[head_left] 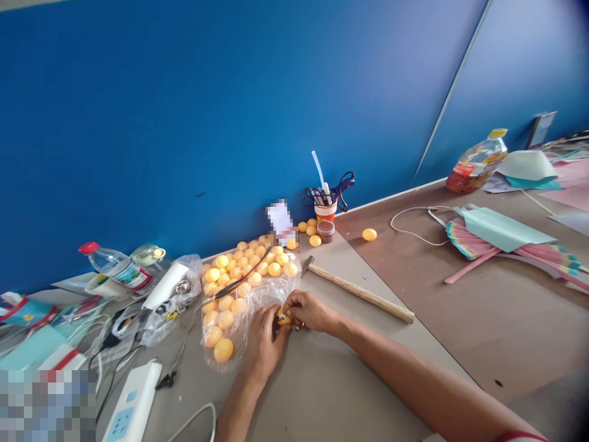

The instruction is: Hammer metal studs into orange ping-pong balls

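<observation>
Close together above the grey table, my left hand (267, 336) and my right hand (309, 309) are both closed around one small orange ball (283, 319), which looks like a ping-pong ball. A dark, shiny part shows against the ball, mostly hidden by my fingers. Small metallic bits appear under my right fingers, too small to name. Just left of my hands lies a clear plastic bag (271, 293) full of orange balls (223, 350). A hammer with a wooden handle (363, 291) rests beyond my right hand.
A soldering iron or similar black-handled tool (237, 279) with a cord lies across the bag. Behind stand a cup of pens (326, 212) and a small lidded tub (325, 232). Bottles (115, 267), cables and a power strip (133, 402) crowd the left; a paper fan (478, 248) lies right.
</observation>
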`<control>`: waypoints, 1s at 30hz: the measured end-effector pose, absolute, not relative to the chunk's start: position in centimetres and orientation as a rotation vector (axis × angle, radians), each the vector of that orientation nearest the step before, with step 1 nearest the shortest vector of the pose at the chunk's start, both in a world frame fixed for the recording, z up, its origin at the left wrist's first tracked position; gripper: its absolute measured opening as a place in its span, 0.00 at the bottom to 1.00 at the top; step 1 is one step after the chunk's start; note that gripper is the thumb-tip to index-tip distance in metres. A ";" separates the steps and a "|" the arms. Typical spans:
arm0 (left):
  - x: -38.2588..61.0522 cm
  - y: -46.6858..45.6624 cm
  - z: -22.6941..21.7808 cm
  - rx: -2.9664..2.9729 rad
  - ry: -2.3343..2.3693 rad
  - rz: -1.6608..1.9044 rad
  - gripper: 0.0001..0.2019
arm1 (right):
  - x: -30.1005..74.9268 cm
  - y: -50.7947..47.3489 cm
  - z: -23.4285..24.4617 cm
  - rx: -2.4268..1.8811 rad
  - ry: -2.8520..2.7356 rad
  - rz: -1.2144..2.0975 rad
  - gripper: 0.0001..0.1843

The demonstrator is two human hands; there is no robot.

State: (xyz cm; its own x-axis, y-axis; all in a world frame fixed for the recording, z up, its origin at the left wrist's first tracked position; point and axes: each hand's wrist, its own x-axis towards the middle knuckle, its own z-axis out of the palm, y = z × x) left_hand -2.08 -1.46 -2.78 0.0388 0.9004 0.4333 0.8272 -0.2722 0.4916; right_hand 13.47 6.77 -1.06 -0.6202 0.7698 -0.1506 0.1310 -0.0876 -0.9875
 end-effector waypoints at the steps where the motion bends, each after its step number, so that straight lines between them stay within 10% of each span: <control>1: -2.1 -1.5 -2.8 2.187 1.830 1.051 0.13 | 13.6 6.8 -1.0 -0.980 -1.728 1.772 0.08; 30: -1.8 -1.6 -2.6 2.220 1.853 1.039 0.13 | 13.9 7.0 -0.6 -0.975 -1.753 1.874 0.09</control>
